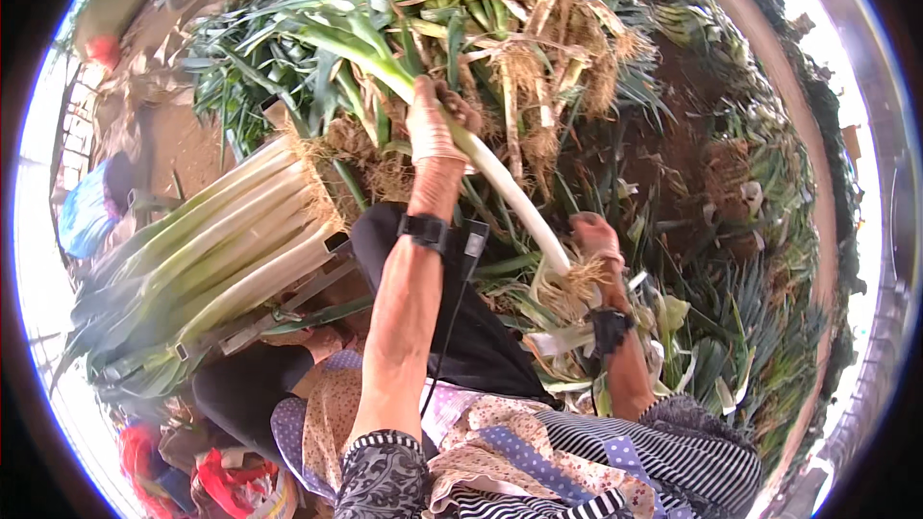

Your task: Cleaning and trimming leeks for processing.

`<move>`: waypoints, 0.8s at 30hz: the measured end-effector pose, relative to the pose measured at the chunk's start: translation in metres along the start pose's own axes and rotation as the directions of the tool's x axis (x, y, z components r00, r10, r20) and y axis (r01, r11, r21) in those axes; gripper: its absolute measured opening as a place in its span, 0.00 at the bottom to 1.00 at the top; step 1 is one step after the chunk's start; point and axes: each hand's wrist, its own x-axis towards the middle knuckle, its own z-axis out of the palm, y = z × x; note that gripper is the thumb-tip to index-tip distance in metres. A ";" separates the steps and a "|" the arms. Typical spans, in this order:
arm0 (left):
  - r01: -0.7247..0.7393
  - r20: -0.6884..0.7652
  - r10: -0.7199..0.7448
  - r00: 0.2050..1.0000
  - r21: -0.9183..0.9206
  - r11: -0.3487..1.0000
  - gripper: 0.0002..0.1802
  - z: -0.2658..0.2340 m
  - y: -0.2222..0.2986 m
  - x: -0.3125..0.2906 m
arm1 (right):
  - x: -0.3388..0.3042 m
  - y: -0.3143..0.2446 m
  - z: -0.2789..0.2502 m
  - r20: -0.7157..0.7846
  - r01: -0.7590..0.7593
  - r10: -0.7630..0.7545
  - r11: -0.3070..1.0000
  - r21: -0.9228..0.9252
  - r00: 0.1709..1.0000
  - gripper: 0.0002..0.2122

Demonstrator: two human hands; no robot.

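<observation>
A long leek (508,186) slants across the middle, white shank toward the lower right and green leaves toward the upper left. My left hand (435,125) is wrapped round it where the white turns green. The leek's tangled roots (573,288) lie beside my right hand (598,238). That hand's fingers are curled; what they hold, if anything, is hidden. Beyond my left hand lies a heap of untrimmed leeks (548,48) with brown roots and dry outer leaves. To the left, pale leeks (240,221) rest side by side on a metal frame (332,279), roots toward me.
Stripped leaves (663,317) litter the ground by my right forearm. More green leaves (750,288) lie along the right side. A blue bag (88,211) stands at far left, and red bags (236,481) are at lower left. My dark-trousered knee (385,231) lies beneath my left forearm.
</observation>
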 end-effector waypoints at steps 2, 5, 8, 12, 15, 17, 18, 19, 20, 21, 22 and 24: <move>0.040 -0.055 -0.037 0.998 0.066 0.997 0.14 -0.001 0.004 -0.009 | 0.001 0.012 -0.019 0.098 -0.061 0.024 0.919 0.390 0.995 0.16; -0.009 0.010 0.008 1.000 0.106 0.994 0.13 0.004 -0.018 -0.009 | -0.004 0.024 -0.027 0.025 0.503 -0.516 0.844 0.188 0.856 0.19; 0.012 -0.031 -0.008 0.999 0.157 0.988 0.14 -0.001 -0.020 -0.024 | -0.098 -0.066 0.003 0.215 0.561 -0.572 0.539 -0.628 0.791 0.28; 0.035 0.028 -0.038 0.999 0.113 0.993 0.13 -0.004 -0.022 -0.012 | -0.100 -0.041 0.024 0.208 0.333 -0.271 0.860 -0.387 0.940 0.25; 0.261 0.217 -0.197 0.956 -0.328 0.908 0.23 -0.014 0.005 0.004 | -0.112 -0.045 0.007 0.659 -0.127 -0.026 0.975 0.184 0.752 0.21; 0.336 0.292 -0.214 0.932 -0.479 0.811 0.24 -0.014 0.014 0.000 | -0.102 -0.014 -0.012 0.774 -0.265 -0.092 0.909 0.323 0.626 0.21; 0.334 0.315 -0.197 0.928 -0.475 0.814 0.24 -0.012 0.012 0.005 | -0.115 -0.024 -0.026 0.786 -0.405 -0.030 0.844 0.351 0.618 0.20; 0.231 0.274 -0.128 0.953 -0.386 0.893 0.24 -0.010 0.010 0.003 | -0.116 -0.016 -0.030 0.748 -0.367 -0.018 0.864 0.345 0.663 0.20; 0.124 0.243 -0.054 0.969 -0.286 0.950 0.23 -0.008 0.007 0.002 | -0.115 -0.007 -0.033 0.708 -0.327 -0.008 0.883 0.335 0.706 0.20; 0.160 0.292 -0.066 0.954 -0.308 0.938 0.23 -0.009 0.009 0.005 | -0.116 0.000 -0.036 0.697 -0.355 0.021 0.872 0.338 0.716 0.19; 0.056 0.268 0.015 0.963 -0.256 0.965 0.16 -0.013 0.007 0.001 | -0.122 0.005 -0.040 0.627 -0.323 0.070 0.898 0.298 0.776 0.18; -0.063 0.162 0.079 0.984 -0.103 0.993 0.15 -0.019 0.011 0.008 | -0.095 0.080 -0.036 0.348 -0.170 0.060 0.940 0.294 0.936 0.15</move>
